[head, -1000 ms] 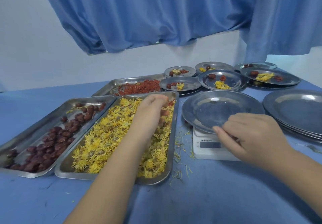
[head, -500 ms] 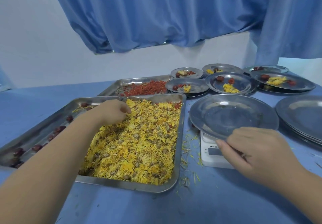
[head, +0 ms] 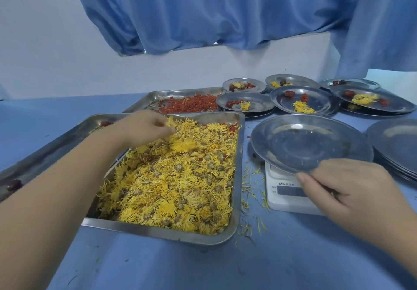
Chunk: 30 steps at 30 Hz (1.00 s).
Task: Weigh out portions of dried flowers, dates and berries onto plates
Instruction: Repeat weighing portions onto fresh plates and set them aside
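Three trays (head: 239, 177), perhaps seven filled plates (head: 320, 97).

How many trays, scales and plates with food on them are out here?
Trays: 3 (flowers, berries, dates)
Scales: 1
Plates with food showing: 6; others may be stacked beneath
Total: 10
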Motion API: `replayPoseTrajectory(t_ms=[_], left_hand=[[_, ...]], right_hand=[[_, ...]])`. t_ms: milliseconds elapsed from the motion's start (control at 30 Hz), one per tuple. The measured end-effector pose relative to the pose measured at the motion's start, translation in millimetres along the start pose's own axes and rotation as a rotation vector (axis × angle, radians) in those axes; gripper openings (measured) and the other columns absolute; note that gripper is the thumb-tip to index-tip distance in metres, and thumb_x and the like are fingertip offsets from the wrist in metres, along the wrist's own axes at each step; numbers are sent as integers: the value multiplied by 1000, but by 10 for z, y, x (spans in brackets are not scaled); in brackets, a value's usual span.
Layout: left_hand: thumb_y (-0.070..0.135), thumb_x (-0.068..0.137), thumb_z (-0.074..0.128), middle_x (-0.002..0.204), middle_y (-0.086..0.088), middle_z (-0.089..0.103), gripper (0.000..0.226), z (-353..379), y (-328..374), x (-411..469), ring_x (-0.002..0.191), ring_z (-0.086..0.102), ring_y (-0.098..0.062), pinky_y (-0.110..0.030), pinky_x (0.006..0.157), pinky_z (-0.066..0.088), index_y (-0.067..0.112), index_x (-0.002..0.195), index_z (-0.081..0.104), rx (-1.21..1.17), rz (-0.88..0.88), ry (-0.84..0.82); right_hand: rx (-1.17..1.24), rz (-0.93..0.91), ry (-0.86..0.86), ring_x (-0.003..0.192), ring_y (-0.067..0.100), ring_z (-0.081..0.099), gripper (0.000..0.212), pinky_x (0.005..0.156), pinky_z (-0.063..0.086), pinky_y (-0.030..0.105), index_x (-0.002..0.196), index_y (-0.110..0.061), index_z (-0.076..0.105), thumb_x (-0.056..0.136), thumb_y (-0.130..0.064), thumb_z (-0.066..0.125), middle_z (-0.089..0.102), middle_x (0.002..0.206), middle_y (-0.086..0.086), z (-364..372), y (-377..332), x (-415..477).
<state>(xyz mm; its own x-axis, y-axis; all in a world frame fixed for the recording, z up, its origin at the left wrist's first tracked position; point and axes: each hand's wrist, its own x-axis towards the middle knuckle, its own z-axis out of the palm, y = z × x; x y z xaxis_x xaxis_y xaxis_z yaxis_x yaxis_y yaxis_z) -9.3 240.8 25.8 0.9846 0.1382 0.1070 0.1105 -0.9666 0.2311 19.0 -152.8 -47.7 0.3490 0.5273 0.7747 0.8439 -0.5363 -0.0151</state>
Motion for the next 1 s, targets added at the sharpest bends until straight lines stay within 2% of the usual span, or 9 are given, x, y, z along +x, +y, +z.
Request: replayPoseTrajectory(t_ms=[100,167,267,367,500,600,700,833,1000], left_hand=[[59,91,51,79,-5,66,41,-74,-75,6,77,64,-23,-35,70,48,22,80,64,-33,-75,69],[56,90,53,79,-4,66,40,-67,-106,9,77,63,-20,-31,66,45,18,78,61,-29,-108,68],[53,89,57,69,5,61,36,-1,-82,-16,65,57,-12,-29,60,39,23,70,52,-37,-114,37],[49,87,63,71,8,61,30,124,3,-12,61,53,-8,-25,58,41,21,77,58,-114,-48,62],[32,81,75,81,12,62,17,237,156,50,78,60,-9,-29,69,50,26,77,59,32,82,32],[17,79,73,87,9,63,16,253,203,92,84,61,-11,-33,77,54,24,75,59,102,92,-34],[11,76,69,79,6,62,18,265,227,97,72,58,-11,-32,67,54,23,72,57,126,90,-49],[5,75,67,70,3,58,20,295,259,68,60,50,-12,-24,55,44,20,70,54,88,89,-57],[7,77,68,68,5,58,14,186,286,23,49,49,-2,-17,49,42,15,77,57,-112,34,29]], right_hand=[[16,7,-18,42,23,38,49,40,38,36,49,-10,43,93,-32,45,32,47,-1,-8,-10,8],[33,8,-30,42,22,37,49,40,38,36,49,-10,42,93,-32,46,31,47,-2,-2,-24,11],[37,3,-59,43,21,37,48,42,36,37,50,-11,41,92,-33,46,30,49,-4,16,-45,6],[41,-3,-80,43,19,36,48,44,34,34,50,-13,39,92,-34,45,28,50,-6,23,-54,1],[54,0,-99,43,17,36,48,45,32,31,50,-14,37,92,-36,45,29,49,-6,10,-38,-2],[61,5,-105,43,18,37,48,45,35,33,50,-13,40,92,-36,45,32,48,-4,2,-20,-3],[73,8,-102,43,19,38,48,41,39,34,50,-11,44,92,-35,46,35,48,-4,8,-4,-8],[72,8,-98,44,21,41,48,42,41,34,51,-11,46,92,-36,47,39,48,-3,10,-1,-21],[116,-6,-75,48,7,30,41,45,36,29,52,-22,43,91,-35,49,25,52,-20,-17,-35,10]])
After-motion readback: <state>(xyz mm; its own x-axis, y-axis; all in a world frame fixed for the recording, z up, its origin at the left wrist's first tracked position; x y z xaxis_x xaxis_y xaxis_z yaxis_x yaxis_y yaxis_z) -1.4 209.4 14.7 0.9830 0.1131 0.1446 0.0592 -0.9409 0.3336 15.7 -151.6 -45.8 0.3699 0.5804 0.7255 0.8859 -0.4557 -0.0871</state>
